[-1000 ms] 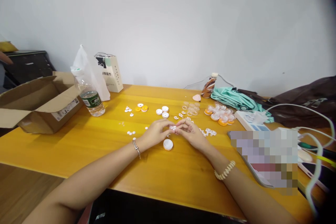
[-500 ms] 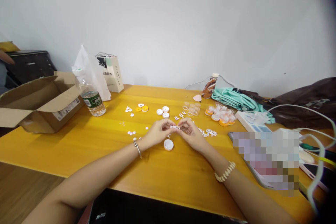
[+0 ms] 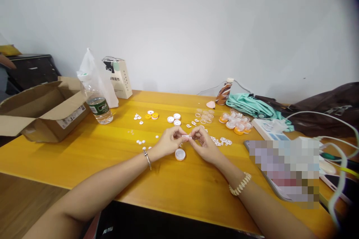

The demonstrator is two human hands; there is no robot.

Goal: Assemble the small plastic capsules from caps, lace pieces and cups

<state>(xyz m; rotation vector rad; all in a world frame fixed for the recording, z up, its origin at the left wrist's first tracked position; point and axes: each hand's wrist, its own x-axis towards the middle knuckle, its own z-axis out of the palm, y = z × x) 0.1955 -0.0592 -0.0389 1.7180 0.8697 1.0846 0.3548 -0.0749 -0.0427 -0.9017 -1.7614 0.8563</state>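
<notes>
On the yellow-brown wooden worktop (image 3: 196, 183), round white plastic caps (image 3: 177, 116) are grouped, seemingly for easy reach. A small white patterned piece (image 3: 186, 136) is pinched between left grip (image 3: 168, 140) and right grip (image 3: 206, 146), apparently for steadiness.

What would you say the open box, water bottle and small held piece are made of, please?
Open box: matte brown cardboard, judging by its bent flaps. Water bottle: probably clear, glossy plastic, being see-through. Small held piece: white, possibly plastic; too small to tell finish.
</notes>
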